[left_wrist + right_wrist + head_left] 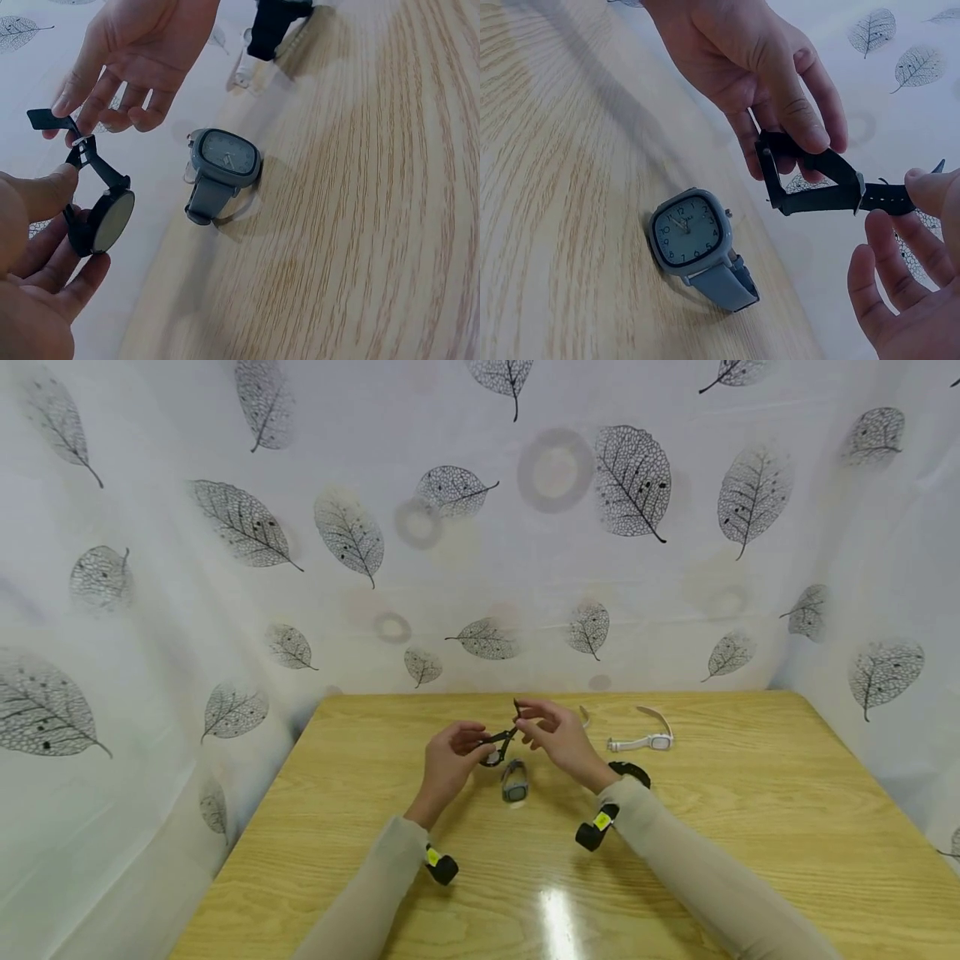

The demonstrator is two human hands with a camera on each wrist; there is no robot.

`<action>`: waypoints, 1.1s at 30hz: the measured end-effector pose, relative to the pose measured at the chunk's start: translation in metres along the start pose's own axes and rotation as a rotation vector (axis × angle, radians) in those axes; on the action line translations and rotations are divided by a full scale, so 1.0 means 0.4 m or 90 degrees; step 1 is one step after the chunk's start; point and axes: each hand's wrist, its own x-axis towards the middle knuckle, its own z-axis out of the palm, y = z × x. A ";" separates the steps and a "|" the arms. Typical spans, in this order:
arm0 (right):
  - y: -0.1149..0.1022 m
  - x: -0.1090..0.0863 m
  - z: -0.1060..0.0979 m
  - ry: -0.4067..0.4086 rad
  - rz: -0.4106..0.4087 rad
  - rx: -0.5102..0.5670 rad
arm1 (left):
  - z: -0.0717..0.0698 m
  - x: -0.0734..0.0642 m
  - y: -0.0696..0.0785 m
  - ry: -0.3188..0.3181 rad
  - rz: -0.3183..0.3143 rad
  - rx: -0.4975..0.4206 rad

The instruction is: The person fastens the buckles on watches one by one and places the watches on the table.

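Observation:
Both hands hold a black wristwatch (112, 221) above the table. My left hand (448, 766) grips its case and lower strap, thumb on the band. With thumb and fingers, my right hand (557, 735) pinches the free end of the black strap (885, 198). The strap passes through its buckle, so the band forms a loop. Below the hands, a grey wristwatch (686, 231) with a rounded square dial stands on the table, its strap closed in a loop; neither hand touches it.
A white wristwatch (660, 742) lies on the wooden table (750, 827) to the right. Another pale strap (585, 717) shows partly behind the right hand, and a black strap-like item (632, 772) sits near the right wrist. A leaf-patterned curtain (480, 560) hangs behind the table.

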 end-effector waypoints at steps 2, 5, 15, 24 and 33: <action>-0.001 0.000 0.001 0.001 -0.012 -0.002 | -0.002 0.000 -0.003 -0.008 0.004 -0.006; -0.001 -0.001 0.003 0.002 -0.024 -0.006 | -0.005 0.000 -0.006 -0.021 0.006 -0.016; -0.003 -0.010 0.006 0.000 -0.027 -0.028 | -0.012 0.003 -0.005 -0.012 -0.023 -0.071; -0.014 -0.009 0.009 -0.020 -0.025 -0.075 | -0.016 0.005 0.010 0.007 -0.053 -0.135; -0.012 0.001 0.017 -0.046 -0.078 -0.178 | -0.023 0.005 0.014 0.014 -0.060 -0.161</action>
